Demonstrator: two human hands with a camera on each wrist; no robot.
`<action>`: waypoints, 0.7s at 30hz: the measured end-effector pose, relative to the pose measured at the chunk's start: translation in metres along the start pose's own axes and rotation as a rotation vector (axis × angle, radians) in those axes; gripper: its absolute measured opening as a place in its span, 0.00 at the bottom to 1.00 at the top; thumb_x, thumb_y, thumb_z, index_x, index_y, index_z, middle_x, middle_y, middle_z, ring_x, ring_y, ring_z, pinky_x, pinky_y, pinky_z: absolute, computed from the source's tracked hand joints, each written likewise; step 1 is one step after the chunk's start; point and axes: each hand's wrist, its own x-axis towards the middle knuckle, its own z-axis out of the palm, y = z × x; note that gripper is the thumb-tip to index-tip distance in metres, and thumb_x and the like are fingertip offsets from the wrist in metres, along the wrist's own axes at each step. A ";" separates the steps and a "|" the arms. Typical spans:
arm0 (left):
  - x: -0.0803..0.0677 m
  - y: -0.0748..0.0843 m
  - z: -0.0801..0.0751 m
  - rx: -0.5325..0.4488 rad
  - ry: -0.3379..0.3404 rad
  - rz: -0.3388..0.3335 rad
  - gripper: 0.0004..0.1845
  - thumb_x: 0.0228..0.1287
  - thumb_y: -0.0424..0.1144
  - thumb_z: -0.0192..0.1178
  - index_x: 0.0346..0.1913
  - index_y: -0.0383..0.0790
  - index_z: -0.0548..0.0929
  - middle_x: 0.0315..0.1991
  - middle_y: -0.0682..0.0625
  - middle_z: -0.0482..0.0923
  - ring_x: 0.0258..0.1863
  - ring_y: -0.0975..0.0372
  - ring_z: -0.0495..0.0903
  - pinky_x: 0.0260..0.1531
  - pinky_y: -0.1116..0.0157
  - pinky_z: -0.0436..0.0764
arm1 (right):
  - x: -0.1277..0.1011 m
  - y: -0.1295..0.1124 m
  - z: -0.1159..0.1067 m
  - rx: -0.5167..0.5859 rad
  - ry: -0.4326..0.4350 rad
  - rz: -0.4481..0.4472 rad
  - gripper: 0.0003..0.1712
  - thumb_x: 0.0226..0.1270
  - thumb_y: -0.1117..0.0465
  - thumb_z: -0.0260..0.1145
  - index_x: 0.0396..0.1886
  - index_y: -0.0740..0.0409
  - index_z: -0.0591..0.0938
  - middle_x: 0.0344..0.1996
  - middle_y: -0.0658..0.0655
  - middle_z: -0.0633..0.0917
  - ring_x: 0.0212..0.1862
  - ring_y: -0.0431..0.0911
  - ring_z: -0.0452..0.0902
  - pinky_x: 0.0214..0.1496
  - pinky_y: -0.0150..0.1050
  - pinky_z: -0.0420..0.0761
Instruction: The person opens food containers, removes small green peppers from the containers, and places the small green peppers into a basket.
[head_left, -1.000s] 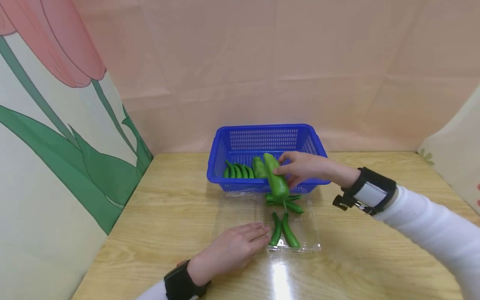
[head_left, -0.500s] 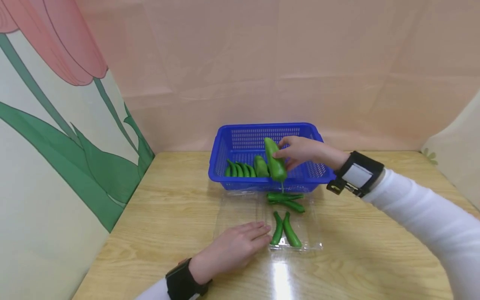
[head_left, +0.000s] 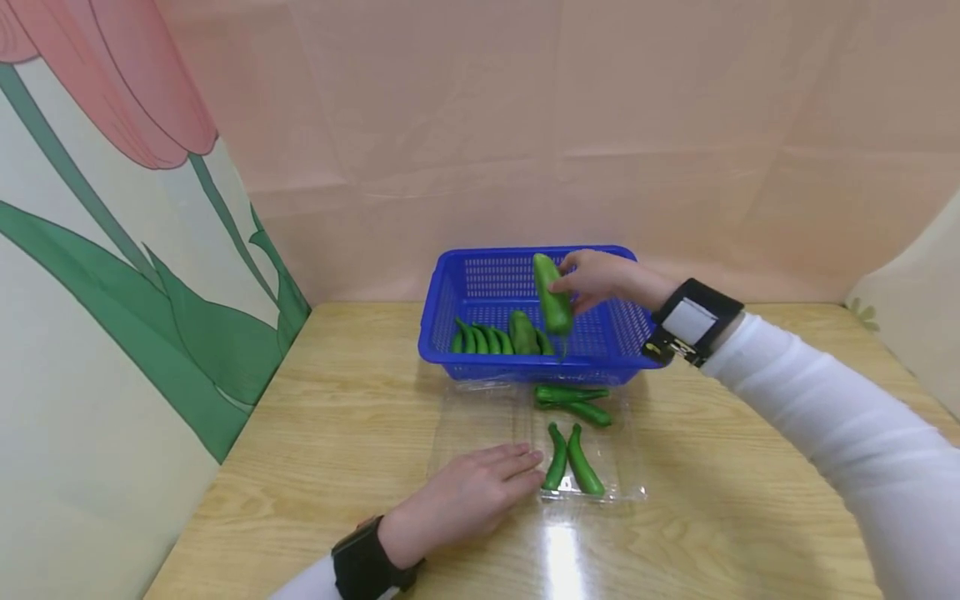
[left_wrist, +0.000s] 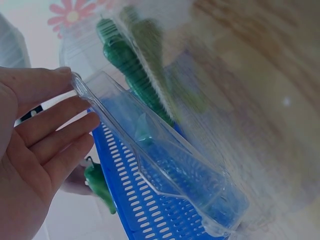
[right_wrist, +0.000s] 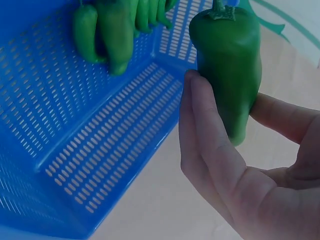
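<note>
My right hand (head_left: 592,279) grips a large green pepper (head_left: 552,296) (right_wrist: 230,65) over the blue basket (head_left: 450,354) (right_wrist: 75,165), stem end down. Inside the basket lie several green peppers (head_left: 495,339) (right_wrist: 117,30) along its near side. My left hand (head_left: 468,498) (left_wrist: 35,150) rests flat, fingers straight, on the left half of a clear plastic clamshell tray (head_left: 480,421) (left_wrist: 165,160) on the wooden table. Small green peppers (head_left: 570,458) lie in the tray's right half, two more (head_left: 573,400) at its far end.
The wooden table (head_left: 337,433) is bounded by a pink backdrop behind and a flower-printed panel (head_left: 112,275) on the left. The basket stands at the table's far middle, touching the tray's far edge.
My right hand has lifted the large pepper from above the tray up and back over the basket. The left hand has stayed on the tray.
</note>
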 end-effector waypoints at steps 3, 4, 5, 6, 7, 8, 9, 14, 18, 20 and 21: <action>0.000 0.000 0.000 0.011 0.001 0.004 0.18 0.64 0.37 0.57 0.57 0.46 0.79 0.60 0.49 0.76 0.61 0.59 0.74 0.64 0.66 0.72 | 0.006 0.001 -0.002 -0.009 0.016 0.004 0.33 0.72 0.59 0.55 0.68 0.72 0.56 0.58 0.76 0.70 0.54 0.64 0.77 0.44 0.42 0.87; 0.000 0.000 -0.001 0.013 0.001 0.005 0.18 0.64 0.37 0.57 0.57 0.46 0.79 0.60 0.49 0.76 0.61 0.59 0.74 0.64 0.67 0.72 | 0.007 0.001 -0.002 -0.008 0.017 0.004 0.32 0.72 0.60 0.55 0.68 0.72 0.57 0.58 0.76 0.70 0.54 0.64 0.77 0.44 0.42 0.87; 0.000 0.001 -0.001 0.013 0.001 0.006 0.18 0.63 0.37 0.57 0.57 0.46 0.79 0.60 0.49 0.76 0.61 0.59 0.75 0.64 0.67 0.72 | 0.009 0.002 -0.003 -0.012 0.018 0.002 0.32 0.72 0.60 0.55 0.68 0.72 0.57 0.58 0.76 0.70 0.54 0.64 0.77 0.45 0.43 0.87; 0.000 0.001 -0.001 0.016 0.002 0.008 0.18 0.63 0.37 0.57 0.57 0.46 0.79 0.59 0.49 0.77 0.61 0.59 0.75 0.64 0.66 0.72 | 0.010 0.002 -0.003 -0.014 0.019 0.001 0.32 0.72 0.60 0.55 0.67 0.73 0.58 0.57 0.76 0.70 0.55 0.64 0.77 0.45 0.43 0.87; 0.000 0.001 -0.001 0.018 0.004 0.010 0.18 0.63 0.37 0.57 0.57 0.45 0.79 0.59 0.49 0.77 0.61 0.59 0.75 0.64 0.66 0.72 | 0.012 0.002 -0.003 -0.014 0.019 -0.001 0.31 0.72 0.60 0.55 0.67 0.73 0.58 0.57 0.76 0.71 0.55 0.64 0.77 0.46 0.43 0.87; 0.000 0.001 -0.001 0.016 0.003 0.011 0.18 0.63 0.37 0.57 0.57 0.45 0.79 0.59 0.48 0.77 0.61 0.59 0.75 0.64 0.66 0.72 | 0.013 0.002 -0.003 -0.018 0.017 -0.004 0.31 0.72 0.60 0.55 0.67 0.73 0.58 0.57 0.76 0.71 0.55 0.64 0.77 0.46 0.43 0.87; 0.000 0.001 -0.002 0.015 0.003 0.010 0.18 0.63 0.37 0.57 0.57 0.45 0.79 0.59 0.48 0.77 0.61 0.59 0.75 0.64 0.66 0.72 | 0.014 0.002 -0.003 -0.021 0.017 -0.007 0.31 0.72 0.60 0.55 0.67 0.73 0.59 0.57 0.76 0.71 0.54 0.64 0.77 0.46 0.43 0.86; -0.001 0.001 -0.002 0.008 -0.001 0.006 0.18 0.64 0.37 0.57 0.56 0.45 0.79 0.59 0.49 0.77 0.61 0.59 0.75 0.64 0.67 0.72 | 0.020 0.005 -0.004 -0.022 0.010 -0.007 0.30 0.72 0.61 0.55 0.66 0.74 0.60 0.56 0.76 0.71 0.54 0.62 0.78 0.45 0.41 0.87; -0.001 0.002 -0.003 0.003 0.002 0.006 0.17 0.64 0.37 0.57 0.56 0.45 0.79 0.59 0.49 0.77 0.60 0.59 0.75 0.64 0.67 0.72 | 0.029 0.008 -0.007 0.014 -0.003 0.012 0.31 0.72 0.61 0.54 0.67 0.74 0.57 0.58 0.76 0.70 0.56 0.63 0.75 0.48 0.42 0.86; -0.001 0.002 -0.003 0.003 0.005 0.008 0.17 0.64 0.37 0.57 0.56 0.45 0.80 0.59 0.48 0.77 0.60 0.59 0.75 0.64 0.66 0.72 | 0.033 0.008 -0.008 0.020 -0.003 0.027 0.32 0.72 0.62 0.54 0.68 0.73 0.56 0.59 0.75 0.69 0.57 0.64 0.75 0.47 0.42 0.86; -0.001 0.002 -0.003 0.000 0.005 0.008 0.17 0.64 0.36 0.57 0.56 0.45 0.79 0.59 0.48 0.77 0.60 0.59 0.75 0.64 0.66 0.72 | 0.035 0.009 -0.009 0.021 -0.002 0.035 0.33 0.72 0.62 0.54 0.69 0.74 0.55 0.59 0.76 0.69 0.57 0.64 0.75 0.46 0.42 0.86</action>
